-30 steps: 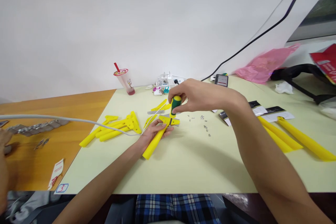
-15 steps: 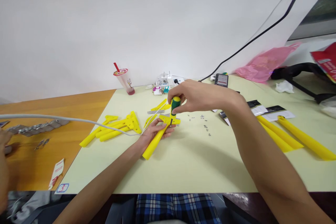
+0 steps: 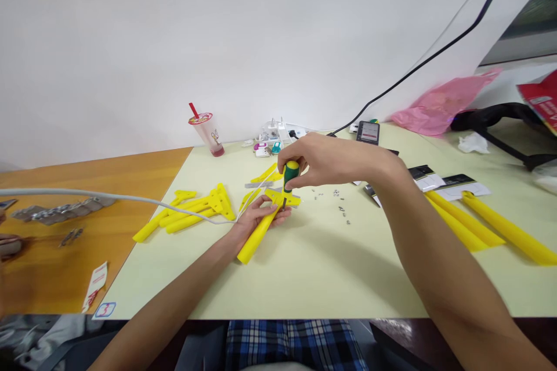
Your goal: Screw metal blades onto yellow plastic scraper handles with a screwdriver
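Observation:
My left hand (image 3: 255, 219) is closed around a yellow scraper (image 3: 256, 242), its handle slanting down toward me and its wide head up by my fingers. In my right hand (image 3: 315, 161) is a short screwdriver (image 3: 291, 177) with a green and yellow handle, held upright from above. Its tip meets the scraper head, but the exact contact spot is too small to see. Right of the scraper lie several small metal screws or nuts (image 3: 342, 208). Just behind are more yellow plastic pieces (image 3: 264, 174) and a grey blade (image 3: 257, 185).
Several yellow scrapers (image 3: 198, 208) lie at left; yellow handles (image 3: 507, 226) and black-white packets (image 3: 462, 186) at right. A cup with a straw (image 3: 209, 134) stands by the wall. A white cable (image 3: 130, 197) crosses my left hand. Another person's hand (image 3: 8, 243) shows at far left.
My hands, the scraper and the screwdriver keep almost the same pose. At far left, the other person's hand has shifted down and partly out of view.

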### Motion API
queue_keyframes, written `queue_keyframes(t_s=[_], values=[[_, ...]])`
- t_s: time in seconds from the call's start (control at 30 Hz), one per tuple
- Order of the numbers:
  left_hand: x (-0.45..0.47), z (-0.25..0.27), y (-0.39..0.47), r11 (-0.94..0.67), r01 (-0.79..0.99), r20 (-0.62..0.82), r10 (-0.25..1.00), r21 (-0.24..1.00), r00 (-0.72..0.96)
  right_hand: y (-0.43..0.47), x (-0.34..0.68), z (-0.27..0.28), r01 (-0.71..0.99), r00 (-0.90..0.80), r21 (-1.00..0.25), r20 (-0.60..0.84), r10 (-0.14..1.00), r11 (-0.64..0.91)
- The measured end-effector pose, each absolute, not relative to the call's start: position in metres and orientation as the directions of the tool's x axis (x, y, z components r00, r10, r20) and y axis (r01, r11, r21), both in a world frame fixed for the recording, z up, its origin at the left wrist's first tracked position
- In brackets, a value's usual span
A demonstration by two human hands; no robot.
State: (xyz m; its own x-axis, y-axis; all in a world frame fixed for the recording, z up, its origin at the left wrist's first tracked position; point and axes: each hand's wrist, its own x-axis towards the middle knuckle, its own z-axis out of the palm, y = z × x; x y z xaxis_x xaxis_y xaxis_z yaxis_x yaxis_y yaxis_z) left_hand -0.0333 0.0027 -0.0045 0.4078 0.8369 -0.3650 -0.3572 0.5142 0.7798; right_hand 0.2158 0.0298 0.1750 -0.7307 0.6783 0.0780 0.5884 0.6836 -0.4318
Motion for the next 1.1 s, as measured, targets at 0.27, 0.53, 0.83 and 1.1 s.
queue_keyframes(t_s=[0.27, 0.53, 0.83, 1.1], values=[[-0.0323, -0.0049, 0.0024, 0.502, -0.37, -0.359, 0.847, 0.782, 0.391, 0.0306, 0.2152, 0.1738, 0.591, -0.734, -0.423, 0.072, 0.676, 0.687], [-0.0317, -0.0049, 0.0029, 0.512, -0.369, -0.374, 0.844, 0.776, 0.384, 0.0303, 0.2154, 0.1736, 0.595, -0.731, -0.426, 0.068, 0.679, 0.682], [-0.0309, -0.0025, 0.0006, 0.493, -0.358, -0.36, 0.854, 0.793, 0.376, 0.0288, 0.2138, 0.1752, 0.59, -0.737, -0.417, 0.071, 0.672, 0.691], [-0.0309, -0.0016, -0.0001, 0.488, -0.357, -0.348, 0.853, 0.797, 0.389, 0.0273, 0.2102, 0.1749, 0.612, -0.721, -0.409, 0.062, 0.69, 0.677]])
